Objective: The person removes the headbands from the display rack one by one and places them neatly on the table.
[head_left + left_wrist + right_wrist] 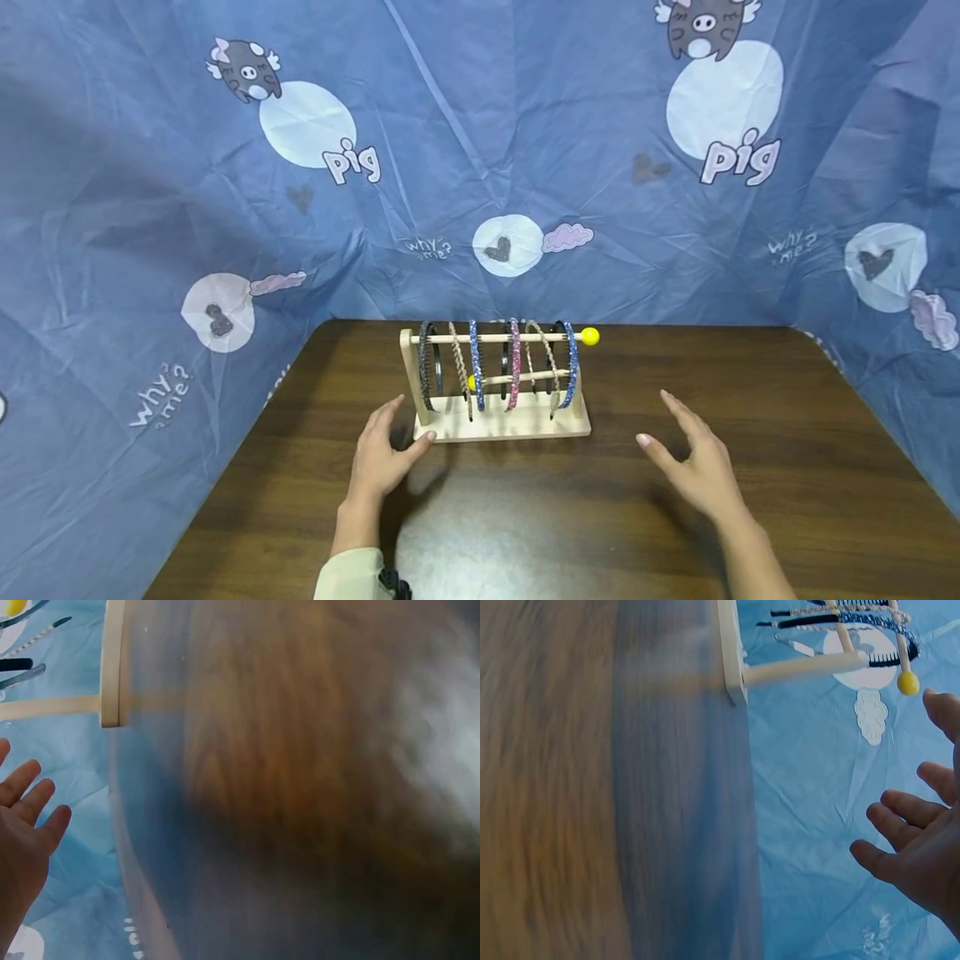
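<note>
A pale wooden headband rack (495, 427) stands toward the back of the table, with two rods that end in yellow balls. Several headbands hang on it, among them a black one (425, 367), a pink glittery one (514, 367) and a blue one (573, 367) at the right end. My left hand (382, 454) is spread beside the left end of the rack's base, thumb near its front corner, holding nothing. Off to the right of the rack, my right hand (701, 467) is held with fingers extended and thumb apart, also holding nothing.
The brown wooden table (510, 517) has a glossy reflection at the front. Behind it hangs a blue cloth (600, 183) printed with pigs, hearts and words, which also covers both sides. A yellow ball (590, 337) juts out past the rack's right end.
</note>
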### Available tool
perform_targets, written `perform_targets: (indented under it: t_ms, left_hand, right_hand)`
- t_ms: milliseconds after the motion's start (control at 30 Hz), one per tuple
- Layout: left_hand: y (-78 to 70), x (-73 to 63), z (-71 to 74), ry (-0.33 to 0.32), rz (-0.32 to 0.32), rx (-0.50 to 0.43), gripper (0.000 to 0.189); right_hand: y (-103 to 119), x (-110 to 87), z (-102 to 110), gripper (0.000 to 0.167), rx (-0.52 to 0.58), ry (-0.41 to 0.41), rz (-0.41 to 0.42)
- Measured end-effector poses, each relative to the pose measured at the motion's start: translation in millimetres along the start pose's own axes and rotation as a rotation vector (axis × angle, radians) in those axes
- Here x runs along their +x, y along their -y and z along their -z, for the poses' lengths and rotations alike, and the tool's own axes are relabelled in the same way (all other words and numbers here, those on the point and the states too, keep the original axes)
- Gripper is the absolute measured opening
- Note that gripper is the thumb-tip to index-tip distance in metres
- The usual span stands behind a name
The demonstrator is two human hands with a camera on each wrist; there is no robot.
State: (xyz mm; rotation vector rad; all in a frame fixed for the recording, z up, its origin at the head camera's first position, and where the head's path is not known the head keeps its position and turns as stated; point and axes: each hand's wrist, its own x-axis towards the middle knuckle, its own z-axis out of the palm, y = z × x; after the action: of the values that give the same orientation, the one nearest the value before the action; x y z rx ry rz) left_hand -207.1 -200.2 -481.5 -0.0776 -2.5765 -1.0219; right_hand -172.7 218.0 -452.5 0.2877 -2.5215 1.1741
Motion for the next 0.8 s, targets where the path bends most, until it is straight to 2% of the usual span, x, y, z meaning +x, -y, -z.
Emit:
perform_targets:
  t_ms: [200, 433, 667, 800]
  left_hand:
    - [1.4, 6.7, -6.0, 0.05, 0.079, -0.07, 0.085]
    - [6.9, 14.3, -13.3, 0.078, 0.111, -0.03, 0.087]
    - [11.7, 20.1, -20.4, 0.102, 0.171, -0.026, 0.084]
    - [15.8, 23.1, -24.5, 0.099, 0.17, -0.028, 0.084]
  right_hand:
    - [2, 8.4, -14, 0.068, 0.091, 0.018, -0.019]
    - [7, 17.8, -30, 0.064, 0.179, 0.039, -0.001]
    - [11, 27.5, -47, 0.06, 0.373, 0.065, 0.025]
    - [16, 33.8, -55, 0.06, 0.446, 0.075, 0.025]
